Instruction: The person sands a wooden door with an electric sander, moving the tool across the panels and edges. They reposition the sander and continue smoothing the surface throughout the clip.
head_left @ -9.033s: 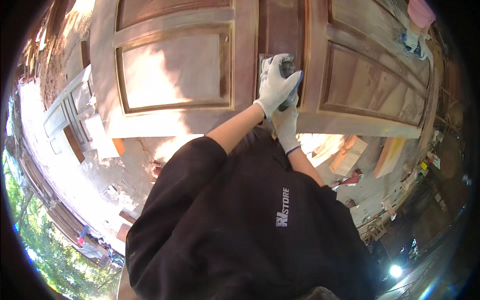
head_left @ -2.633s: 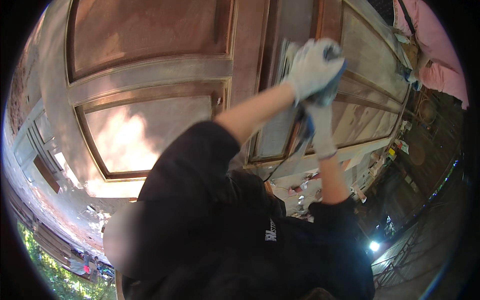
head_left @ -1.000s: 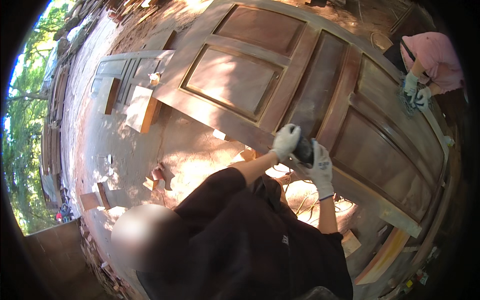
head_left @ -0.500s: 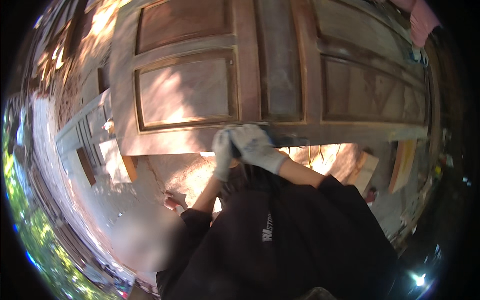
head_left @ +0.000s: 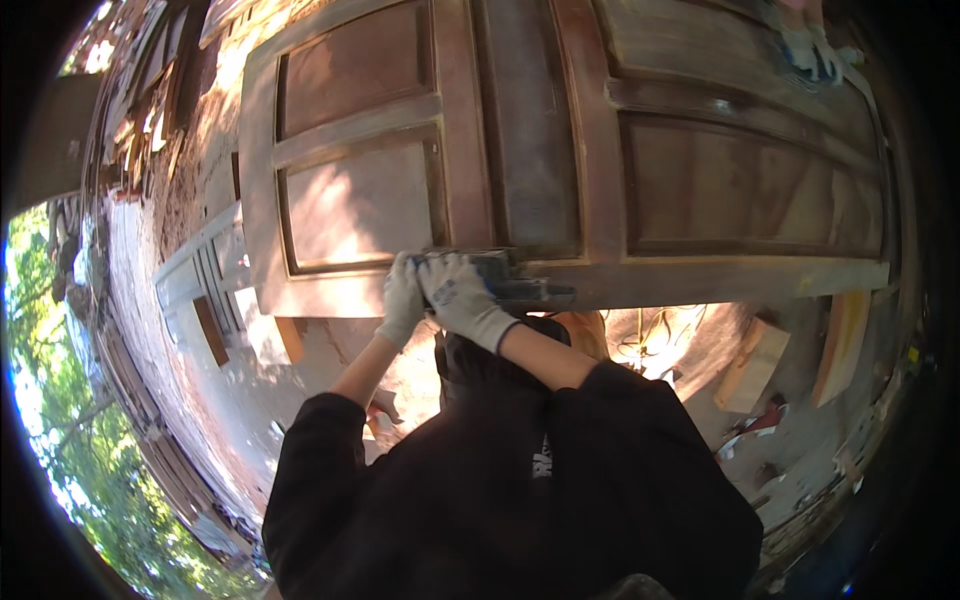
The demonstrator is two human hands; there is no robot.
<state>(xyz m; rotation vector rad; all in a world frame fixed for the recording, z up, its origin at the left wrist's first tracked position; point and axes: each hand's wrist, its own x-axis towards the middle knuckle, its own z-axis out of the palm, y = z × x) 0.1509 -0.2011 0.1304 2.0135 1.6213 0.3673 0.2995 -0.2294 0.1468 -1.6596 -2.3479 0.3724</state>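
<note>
Holding a dark tool (head_left: pixel 525 290), 2 gloved hands (head_left: pixel 403 298) (head_left: pixel 462 294) meet at the door (head_left: pixel 603 180).

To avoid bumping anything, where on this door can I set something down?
On the door, the lower right panel, bordered by moulding, looks bare; so does the upper left panel, above the crossbar. It's crowded at the near edge, where your left hand and right hand hold the dark tool, and at the far right, by another person's gloved hands.

Head-mounted fisheye view, steeply downward
</note>
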